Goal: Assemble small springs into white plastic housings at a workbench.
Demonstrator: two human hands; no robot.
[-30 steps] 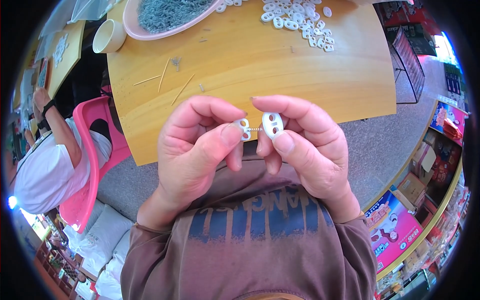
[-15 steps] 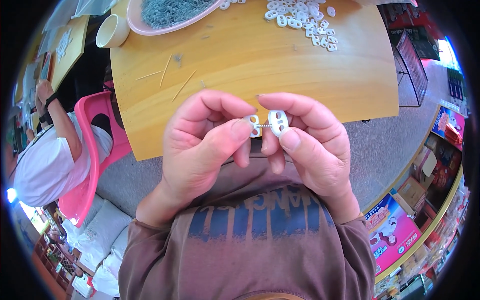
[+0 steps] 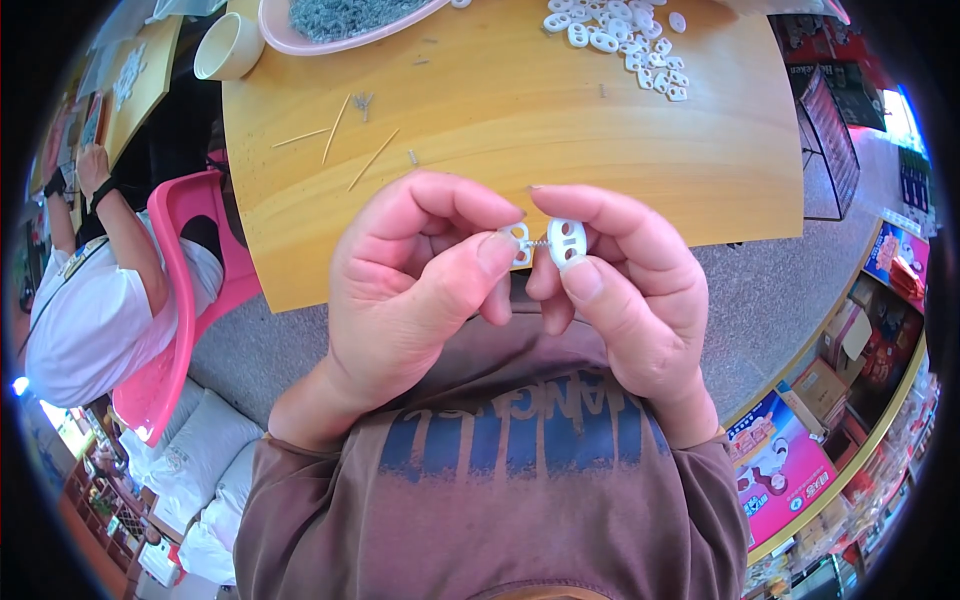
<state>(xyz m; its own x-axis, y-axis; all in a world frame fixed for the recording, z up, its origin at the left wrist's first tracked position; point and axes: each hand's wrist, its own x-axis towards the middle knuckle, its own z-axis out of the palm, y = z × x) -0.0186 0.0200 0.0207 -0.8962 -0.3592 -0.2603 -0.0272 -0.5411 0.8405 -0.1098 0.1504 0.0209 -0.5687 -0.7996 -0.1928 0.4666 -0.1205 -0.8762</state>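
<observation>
On my feed, the assembly in hand looks only partly joined. My left hand [image 3: 405, 265] has its grip pinched on a small white two-hole insert [image 3: 521, 243], thumb in front. My right hand [image 3: 635, 275] has its grip closed on a white oval two-hole shell [image 3: 567, 243], held by the edge between thumb and fingers. A thin coil spring [image 3: 540, 243] bridges the gap between them, so the three parts are lined up but the insert is not inside the shell. I can't tell whether the spring's far end is seated in the shell or only meeting its side. All three are on the near side of the pink basin [image 3: 325, 50], toward its right, in the air at the bench [image 3: 520, 190] edge.

What I judge as left for this piece is closing that gap. Beyond it, plenty of stock is loose: a heap of white parts [image 3: 604, 42] lies right of the basin, large ovals and smaller squarish ones, and a tangled mass of springs [image 3: 350, 17] fills the basin itself. A little spring clump [image 3: 363, 105] and three toothpicks [image 3: 373, 160] lie on its near side. I can't pick out any finished assembly in that heap.
</observation>
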